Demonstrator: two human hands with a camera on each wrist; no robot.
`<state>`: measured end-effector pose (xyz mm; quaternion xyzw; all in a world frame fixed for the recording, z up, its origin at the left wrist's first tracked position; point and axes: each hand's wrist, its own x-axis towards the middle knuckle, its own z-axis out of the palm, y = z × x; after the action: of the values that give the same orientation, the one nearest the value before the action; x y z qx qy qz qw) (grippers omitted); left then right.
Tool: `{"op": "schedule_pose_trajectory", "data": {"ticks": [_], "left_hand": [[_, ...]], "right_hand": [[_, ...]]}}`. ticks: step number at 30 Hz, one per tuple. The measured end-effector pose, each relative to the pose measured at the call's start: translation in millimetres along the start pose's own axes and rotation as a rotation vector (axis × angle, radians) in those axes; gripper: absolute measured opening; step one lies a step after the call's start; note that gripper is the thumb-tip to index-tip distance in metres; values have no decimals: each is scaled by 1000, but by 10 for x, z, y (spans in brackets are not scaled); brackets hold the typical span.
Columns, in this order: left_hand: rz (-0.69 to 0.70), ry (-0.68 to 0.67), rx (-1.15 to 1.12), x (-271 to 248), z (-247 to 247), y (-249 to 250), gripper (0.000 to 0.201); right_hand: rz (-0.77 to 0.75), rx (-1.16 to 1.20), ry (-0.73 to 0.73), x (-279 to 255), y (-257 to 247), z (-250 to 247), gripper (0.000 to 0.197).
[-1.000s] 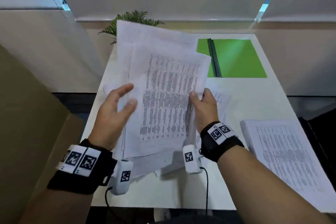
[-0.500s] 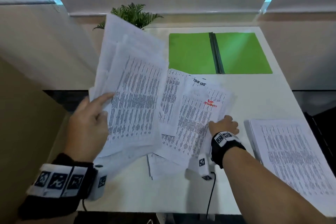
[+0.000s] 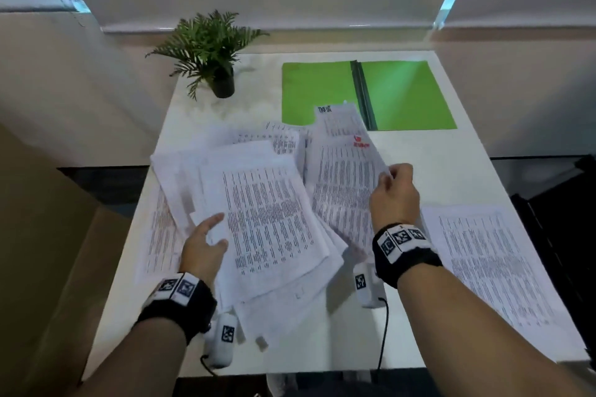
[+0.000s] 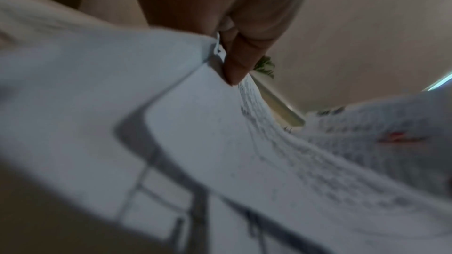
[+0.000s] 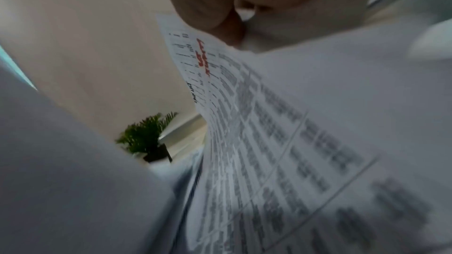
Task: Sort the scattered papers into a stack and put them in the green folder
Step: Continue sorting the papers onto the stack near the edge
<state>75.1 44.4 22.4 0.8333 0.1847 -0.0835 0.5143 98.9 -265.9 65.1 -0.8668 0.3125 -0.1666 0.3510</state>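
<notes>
The left hand point(image 3: 203, 246) has its thumb on top of a fanned bundle of printed sheets point(image 3: 267, 219) and fingers underneath, so it's pinching that bundle along its left side; the left wrist view shows the thumb point(image 4: 240, 53) pressed right at the paper edge. The right hand point(image 3: 394, 195) is pinching the right edge of a single sheet with a red stamp point(image 3: 346, 177), thumb and fingers closed on it, and that page sits tilted with its top corner overlapping the green folder point(image 3: 406, 97).

More loose papers point(image 3: 280, 138) are spread under and behind those two, around the middle of the white table point(image 3: 429, 151), plus one sheet point(image 3: 158, 235) lying flat by the left edge. The folder lies open flat toward the far right corner, dark spine down its middle, nothing inside yet. A separate printed stack point(image 3: 490, 267) lies along the right edge. A small potted fern point(image 3: 209, 48) stands at the far left corner.
</notes>
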Motion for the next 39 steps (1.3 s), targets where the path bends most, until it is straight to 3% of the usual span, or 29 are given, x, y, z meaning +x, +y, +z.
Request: {"op": "schedule_pose_trajectory", "data": {"ticks": [3,8,11,13,17,21,22,25,26,27,29,30,35,39], "left_hand": [[-5,-28,101,31,118,-149,53],[-46,-35,200,92,102,-238,58],[-30,-58,233,90,51,-259,62],[-40,-82,192,58,48,-266,63],[-104,-88,-17,-58,69,-245,37],[-249,-142,-352,-199,8,-65,65],[-210,-152,-303,-226,7,-29,66],[-27,-99,-39,-312,15,111,31],[39,-55,18,-321,23,140,31],[70,-45,-2,-351,20,219,34],[157,-20,-94,-417,-21,417,43],[202,-22,-151,-429,-42,527,50],[422,-22,-334,-382,-227,932,84],[476,18,-426,-312,-253,1121,69]], "right_hand": [[-141,63,137,42,-143,-216,12],[-852,203,321,44,-477,-478,17],[-974,320,347,-33,-804,-634,14],[-883,362,253,-79,-956,-625,13],[-456,213,-188,-154,-863,-166,6],[-126,149,-447,-406,-382,387,12],[-76,160,-487,-475,-285,472,17],[-7,218,-588,-594,-105,619,25],[15,244,-637,-585,-85,623,17],[51,277,-698,-544,-69,613,22],[157,387,-800,-409,-65,553,62],[201,441,-819,-326,-74,512,70],[202,788,-732,-45,-459,151,58],[0,1027,-683,-42,-856,-211,46]]}}
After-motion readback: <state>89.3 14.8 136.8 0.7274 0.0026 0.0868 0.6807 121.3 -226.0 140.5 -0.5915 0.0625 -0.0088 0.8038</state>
